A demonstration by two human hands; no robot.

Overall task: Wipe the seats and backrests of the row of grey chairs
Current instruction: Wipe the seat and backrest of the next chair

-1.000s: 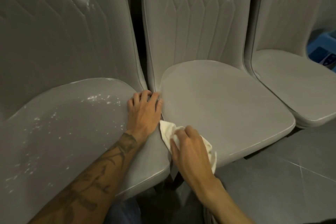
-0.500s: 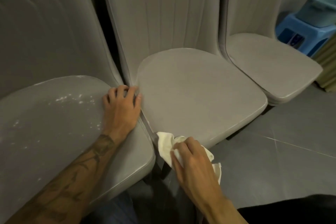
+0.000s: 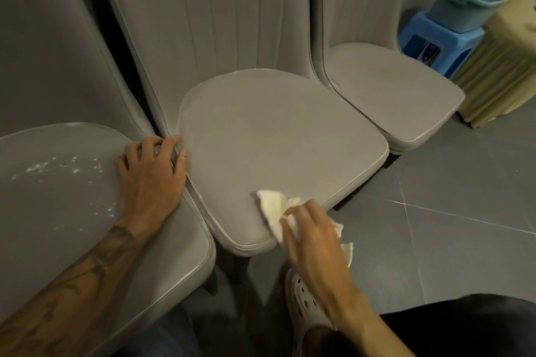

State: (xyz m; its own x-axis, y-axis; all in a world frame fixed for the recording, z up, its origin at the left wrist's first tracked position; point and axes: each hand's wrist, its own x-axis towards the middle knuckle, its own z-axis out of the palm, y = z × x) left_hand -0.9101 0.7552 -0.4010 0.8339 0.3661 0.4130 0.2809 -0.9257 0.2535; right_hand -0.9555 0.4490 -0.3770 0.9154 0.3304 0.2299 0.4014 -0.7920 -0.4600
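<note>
While the cloth (image 3: 272,208) sits only at the front edge of the middle seat (image 3: 275,136), part of it hanging off over the floor (image 3: 435,226), a stroke could, I judge, slip off the rim and leave most of the cushion untouched. White specks (image 3: 61,166) lie on the left seat (image 3: 58,226). A careless pass there may push them into the gap between the two seats or onto the middle one, and the left hand (image 3: 150,180), resting just beside them, could smear them if it shifts. Since the cloth is bunched, it may wipe with only a small patch. The middle backrest (image 3: 203,23) shows a pale mark near its top, which is easy to skip.

The right hand (image 3: 314,243) has its fingers closed round the cloth, holding it against the front edge of the middle seat. The left hand holds nothing: it is spread palm down, fingers lightly bent, on the right edge of the left seat, fingertips at the seam where the two seats meet
</note>
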